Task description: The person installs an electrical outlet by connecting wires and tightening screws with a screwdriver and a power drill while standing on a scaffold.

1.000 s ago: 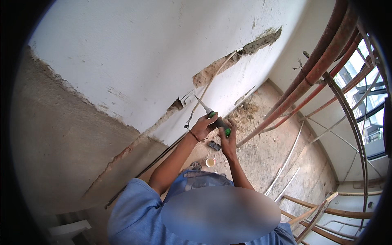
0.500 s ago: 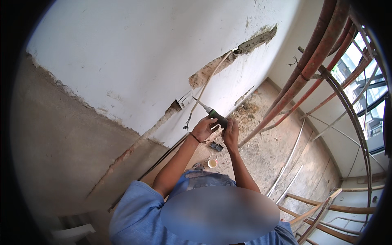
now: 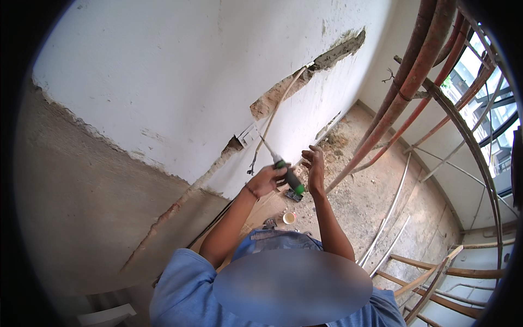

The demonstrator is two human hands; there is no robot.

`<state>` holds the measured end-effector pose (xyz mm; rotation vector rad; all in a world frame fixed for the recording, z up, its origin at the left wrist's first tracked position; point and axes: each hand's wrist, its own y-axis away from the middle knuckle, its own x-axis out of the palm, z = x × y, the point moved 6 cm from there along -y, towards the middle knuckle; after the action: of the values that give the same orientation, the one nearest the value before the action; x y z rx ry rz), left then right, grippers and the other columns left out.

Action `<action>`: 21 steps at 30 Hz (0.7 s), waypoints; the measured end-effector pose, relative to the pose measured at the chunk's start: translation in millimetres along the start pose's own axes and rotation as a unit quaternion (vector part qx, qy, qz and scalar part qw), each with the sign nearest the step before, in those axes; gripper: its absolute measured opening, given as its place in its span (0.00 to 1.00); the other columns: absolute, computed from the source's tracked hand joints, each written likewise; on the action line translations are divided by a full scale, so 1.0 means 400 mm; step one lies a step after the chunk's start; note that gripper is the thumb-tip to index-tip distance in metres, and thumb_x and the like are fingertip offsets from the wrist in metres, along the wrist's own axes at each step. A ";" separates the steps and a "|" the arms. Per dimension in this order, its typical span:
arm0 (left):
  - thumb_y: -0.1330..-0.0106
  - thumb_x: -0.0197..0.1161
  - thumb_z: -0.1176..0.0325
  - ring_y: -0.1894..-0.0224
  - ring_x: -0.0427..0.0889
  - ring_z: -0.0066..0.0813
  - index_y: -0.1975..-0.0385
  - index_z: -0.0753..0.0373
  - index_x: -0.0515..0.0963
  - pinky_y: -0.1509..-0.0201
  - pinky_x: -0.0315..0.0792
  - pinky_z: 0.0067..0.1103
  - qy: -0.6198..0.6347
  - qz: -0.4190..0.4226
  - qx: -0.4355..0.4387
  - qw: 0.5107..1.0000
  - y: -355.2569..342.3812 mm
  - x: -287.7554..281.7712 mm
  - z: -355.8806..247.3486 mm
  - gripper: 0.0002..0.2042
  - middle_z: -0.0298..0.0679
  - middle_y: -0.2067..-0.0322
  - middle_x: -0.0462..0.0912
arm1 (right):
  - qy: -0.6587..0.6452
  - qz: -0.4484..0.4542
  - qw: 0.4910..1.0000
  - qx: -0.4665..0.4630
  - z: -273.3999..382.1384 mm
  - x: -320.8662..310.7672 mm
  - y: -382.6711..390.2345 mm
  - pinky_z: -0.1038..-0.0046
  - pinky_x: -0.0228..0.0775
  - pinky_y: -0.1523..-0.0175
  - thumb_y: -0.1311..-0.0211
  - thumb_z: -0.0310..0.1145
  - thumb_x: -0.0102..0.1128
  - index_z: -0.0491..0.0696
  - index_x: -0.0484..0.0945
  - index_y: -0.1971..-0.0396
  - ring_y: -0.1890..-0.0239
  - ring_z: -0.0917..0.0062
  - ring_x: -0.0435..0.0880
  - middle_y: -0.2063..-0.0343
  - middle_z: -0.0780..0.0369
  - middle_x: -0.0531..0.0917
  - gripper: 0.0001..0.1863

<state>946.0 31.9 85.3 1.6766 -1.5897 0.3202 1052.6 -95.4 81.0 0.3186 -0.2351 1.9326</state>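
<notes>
My left hand (image 3: 266, 182) grips a black-and-green tool (image 3: 291, 177) with a pale tapered tip, pointing up at the white wall (image 3: 163, 82). My right hand (image 3: 314, 167) is raised just right of the tool, fingers open and off it. Beyond the tip, a pale cable (image 3: 282, 103) runs down from a rough chiselled channel (image 3: 338, 54) and ends in loose dark wires. Left of the cable is a small broken hole (image 3: 235, 144) with a groove running down from it.
Red-brown pipes or poles (image 3: 403, 98) arch along the right near a window (image 3: 487, 109). Wooden rails (image 3: 474, 272) are at lower right. Long white tubes (image 3: 393, 207), rubble (image 3: 335, 143), a cup (image 3: 289, 218) and a dark box (image 3: 293, 195) lie on the floor.
My right hand has let go of the tool and shifted right and up, its fingers opening. My left hand still holds the tool, now a little lower.
</notes>
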 end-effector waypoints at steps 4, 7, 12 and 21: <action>0.34 0.59 0.75 0.39 0.69 0.34 0.41 0.68 0.62 0.37 0.69 0.33 -0.085 0.018 0.021 0.996 0.165 -0.012 0.035 0.22 0.44 0.45 0.70 | 0.241 0.076 0.962 -0.100 0.035 0.159 -0.024 0.67 0.70 0.50 0.44 0.35 0.67 0.46 0.70 0.46 0.52 0.71 0.78 0.54 0.58 0.78 0.26; 0.36 0.60 0.76 0.40 0.71 0.35 0.40 0.69 0.61 0.36 0.66 0.31 -0.068 -0.031 0.032 0.997 0.268 -0.047 0.063 0.25 0.45 0.45 0.70 | 0.345 0.113 0.906 -0.220 0.033 0.342 -0.016 0.60 0.62 0.37 0.55 0.44 0.75 0.42 0.59 0.36 0.40 0.54 0.67 0.44 0.47 0.68 0.49; 0.35 0.60 0.76 0.42 0.72 0.35 0.41 0.72 0.62 0.37 0.66 0.30 -0.058 -0.090 0.045 0.993 0.357 -0.073 0.065 0.24 0.46 0.49 0.75 | 0.368 0.030 0.904 -0.216 -0.027 0.433 -0.071 0.57 0.59 0.37 0.60 0.39 0.76 0.41 0.54 0.34 0.41 0.52 0.65 0.43 0.47 0.65 0.53; 0.34 0.58 0.76 0.45 0.75 0.31 0.43 0.71 0.65 0.39 0.68 0.28 -0.034 -0.106 0.051 0.992 0.410 -0.145 0.105 0.20 0.44 0.51 0.77 | 0.357 0.041 0.912 -0.197 -0.015 0.423 -0.074 0.60 0.63 0.41 0.63 0.35 0.75 0.38 0.63 0.44 0.46 0.55 0.69 0.50 0.50 0.68 0.43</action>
<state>769.5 61.2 78.7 1.9351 -1.4484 0.2423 1019.3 65.4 131.5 -0.6717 -0.1433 1.8990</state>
